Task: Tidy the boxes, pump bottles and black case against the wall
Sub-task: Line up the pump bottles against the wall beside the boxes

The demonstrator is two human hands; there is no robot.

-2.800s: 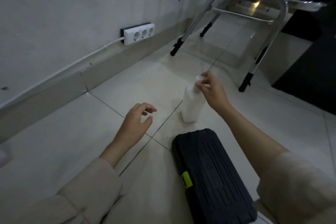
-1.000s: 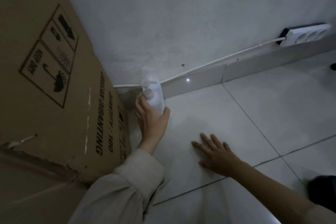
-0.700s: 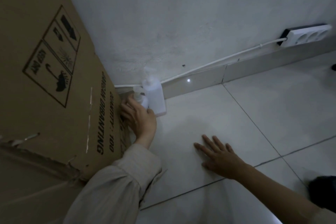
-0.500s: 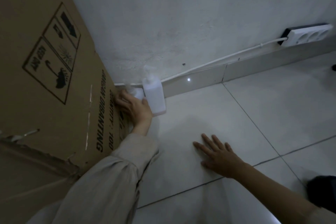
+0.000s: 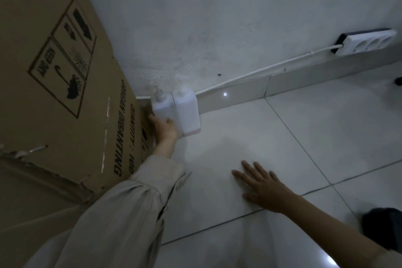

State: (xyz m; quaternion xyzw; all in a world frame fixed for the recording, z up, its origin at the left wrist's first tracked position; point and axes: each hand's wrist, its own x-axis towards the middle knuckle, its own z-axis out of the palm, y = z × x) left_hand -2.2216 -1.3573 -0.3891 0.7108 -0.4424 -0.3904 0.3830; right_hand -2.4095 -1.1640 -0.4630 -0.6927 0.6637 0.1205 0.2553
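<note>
White plastic marks the centre of the frame: we see two pump bottles standing upright and touching each other at the foot of the wall (image 5: 239, 17), against the baseboard (image 5: 239, 95). Our left hand (image 5: 164, 129) is wrapped around the lower part of the left pump bottle (image 5: 162, 105), fingers curled on its base, with the cardboard box (image 5: 54, 93) just beside it on the left side of the frame; the gap between the box edge and that bottle is tight. The right pump bottle (image 5: 187, 111) stands free of the hand on its open side, with bare floor tiles (image 5: 304, 137) stretching away to the right. Our right hand (image 5: 264, 185) lies flat on the tiles at lower centre, fingers spread, holding nothing, well apart from the bottles. A corner of the black case (image 5: 385, 226) shows at the lower right edge of the frame, well apart from the wall. At upper right a white power strip (image 5: 367, 42) sits at the wall, its cable (image 5: 261, 72) running along the top of the baseboard toward the bottles.
</note>
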